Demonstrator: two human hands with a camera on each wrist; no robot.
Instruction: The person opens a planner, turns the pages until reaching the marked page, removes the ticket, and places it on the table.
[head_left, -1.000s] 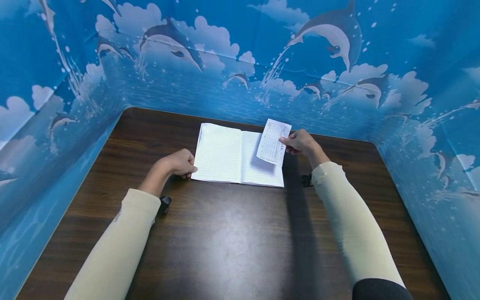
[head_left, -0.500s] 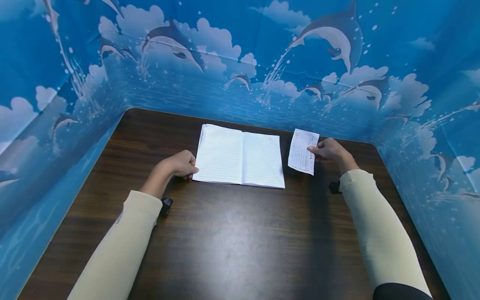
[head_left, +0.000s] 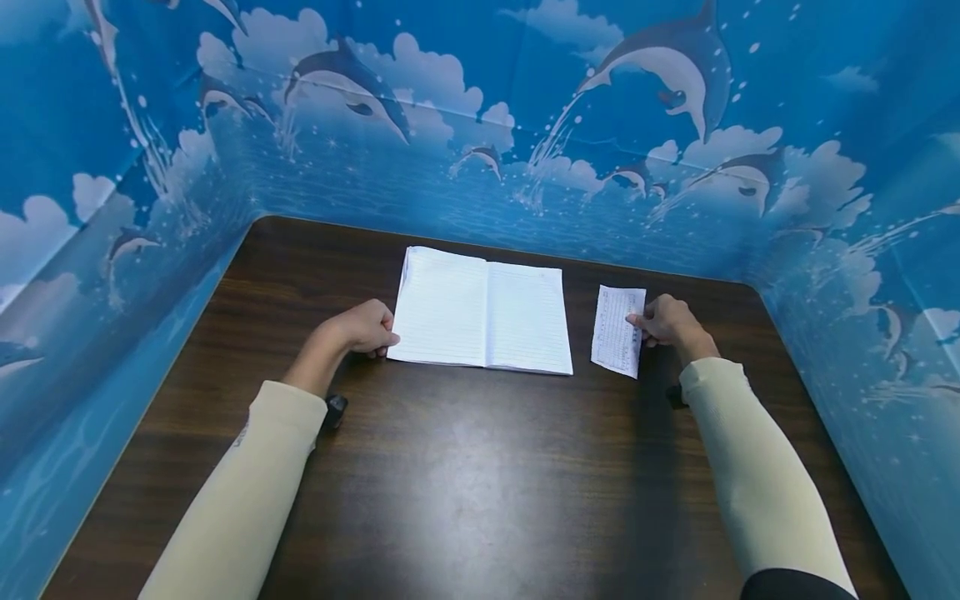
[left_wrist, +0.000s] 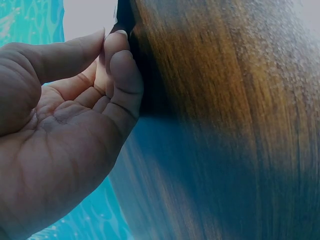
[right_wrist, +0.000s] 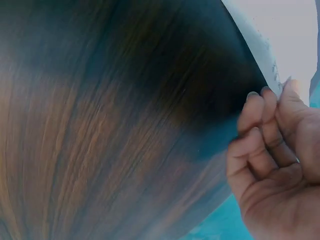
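Observation:
An open notebook [head_left: 483, 308] with blank ruled pages lies flat toward the back of the table. My left hand [head_left: 363, 327] pinches its lower left edge between thumb and curled fingers; the left wrist view shows the pale page corner [left_wrist: 90, 17] at the thumb tip. To the right of the notebook, a small printed slip of paper [head_left: 617, 329] is pinched at its right edge by my right hand [head_left: 667, 321]. In the right wrist view the slip's pale underside [right_wrist: 267, 50] rises from the thumb and fingertips, close over the table.
The dark wood table [head_left: 457, 483] has rounded back corners. A blue curtain [head_left: 450, 175] printed with dolphins and clouds surrounds it at the back and sides. A dark band [head_left: 795, 583] circles the right sleeve.
My right hand has carried the slip from above the notebook's right page to the right, then lowered it toward the table. My left hand stays at the notebook's edge.

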